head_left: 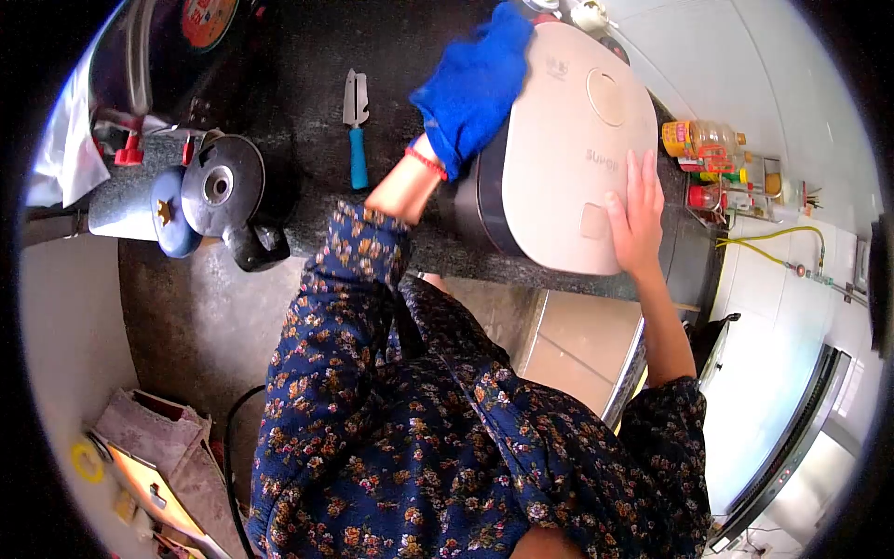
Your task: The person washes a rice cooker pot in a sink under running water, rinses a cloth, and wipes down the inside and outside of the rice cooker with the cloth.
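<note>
A rice cooker (563, 121) with a pale lid and dark sides stands on the dark speckled counter. My left hand, wearing a red bead bracelet at the wrist, is covered by a bunched blue cloth (475, 88) pressed against the cooker's far left edge. The cloth hides the fingers of that hand. Flat on the lid, near its right edge, lies my right hand (638, 219), with its fingers stretched out and thumb apart. A peeler knife (357, 140) with a blue handle lies on the counter to the left of the cloth.
A dark pot lid with a handle (222, 191) sits at the counter's left front edge beside a blue round lid (177, 224). Several bottles (712, 140) stand in a wire rack at the right wall. A yellow hose (778, 233) runs along that wall.
</note>
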`<state>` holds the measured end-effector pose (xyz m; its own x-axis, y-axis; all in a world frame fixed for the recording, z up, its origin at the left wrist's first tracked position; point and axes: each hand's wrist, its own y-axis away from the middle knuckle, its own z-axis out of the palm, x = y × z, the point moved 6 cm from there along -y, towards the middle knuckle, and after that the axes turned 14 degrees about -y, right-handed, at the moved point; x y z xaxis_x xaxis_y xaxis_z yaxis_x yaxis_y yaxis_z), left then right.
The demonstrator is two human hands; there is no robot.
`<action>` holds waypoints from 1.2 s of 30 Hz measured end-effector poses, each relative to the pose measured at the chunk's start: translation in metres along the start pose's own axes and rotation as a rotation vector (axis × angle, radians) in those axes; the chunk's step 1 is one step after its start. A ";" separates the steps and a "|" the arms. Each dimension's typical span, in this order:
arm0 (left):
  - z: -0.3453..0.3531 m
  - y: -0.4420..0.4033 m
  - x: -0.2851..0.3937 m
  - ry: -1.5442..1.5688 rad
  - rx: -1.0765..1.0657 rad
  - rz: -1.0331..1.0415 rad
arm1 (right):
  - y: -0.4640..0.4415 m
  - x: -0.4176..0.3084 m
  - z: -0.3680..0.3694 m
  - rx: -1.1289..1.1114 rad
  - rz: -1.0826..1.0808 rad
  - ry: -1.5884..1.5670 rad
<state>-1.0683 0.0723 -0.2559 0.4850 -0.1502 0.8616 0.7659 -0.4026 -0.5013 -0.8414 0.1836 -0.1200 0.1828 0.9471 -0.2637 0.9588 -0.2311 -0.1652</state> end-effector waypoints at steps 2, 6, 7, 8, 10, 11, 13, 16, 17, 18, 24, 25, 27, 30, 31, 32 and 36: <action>-0.002 0.033 0.004 -0.021 0.009 -0.054 | -0.001 0.005 -0.002 0.017 -0.036 -0.011; 0.004 0.091 0.012 -0.059 0.038 -0.164 | -0.002 0.010 0.001 0.042 -0.034 -0.005; 0.008 0.102 0.016 -0.073 0.052 -0.181 | -0.002 0.013 0.002 0.044 -0.003 -0.007; 0.015 0.109 0.020 -0.092 0.075 -0.195 | -0.003 0.017 0.003 0.054 0.019 -0.009; 0.026 0.129 0.027 -0.134 0.127 -0.232 | -0.005 0.023 0.005 0.064 0.038 -0.012; 0.032 0.138 0.031 -0.160 0.150 -0.252 | -0.005 0.025 0.008 0.071 0.032 -0.013; 0.042 0.153 0.038 -0.230 0.208 -0.286 | -0.008 0.026 0.010 0.082 0.024 -0.036; 0.046 0.163 0.044 -0.340 0.281 -0.309 | -0.016 0.023 0.026 0.061 0.060 0.024; 0.048 0.164 0.046 -0.380 0.300 -0.311 | -0.019 0.021 0.029 0.058 0.063 0.019; 0.050 0.164 0.050 -0.422 0.318 -0.310 | -0.019 0.020 0.030 0.054 0.072 0.016; 0.050 0.172 0.051 -0.652 0.429 -0.338 | -0.040 0.014 0.044 0.038 0.031 0.021; 0.049 0.173 0.053 -0.684 0.434 -0.342 | -0.043 0.017 0.047 0.032 0.000 0.025; 0.049 0.174 0.056 -0.755 0.445 -0.345 | -0.048 0.023 0.050 0.010 0.071 0.053; 0.034 0.173 0.057 -0.842 0.444 -0.347 | -0.054 0.004 0.063 -0.006 0.157 0.068; 0.036 0.171 0.062 -0.888 0.446 -0.343 | -0.054 0.005 0.061 -0.005 0.168 0.060; 0.038 0.172 0.067 -0.938 0.433 -0.343 | -0.050 0.004 0.060 -0.002 0.162 0.057; 0.033 0.150 0.080 -1.101 0.320 -0.346 | -0.070 -0.004 0.076 -0.031 0.200 0.069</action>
<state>-0.9004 0.0299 -0.2648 0.2140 0.8382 0.5017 0.9216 -0.0031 -0.3881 -0.9261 0.1788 -0.1790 0.3835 0.8963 -0.2228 0.9079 -0.4101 -0.0868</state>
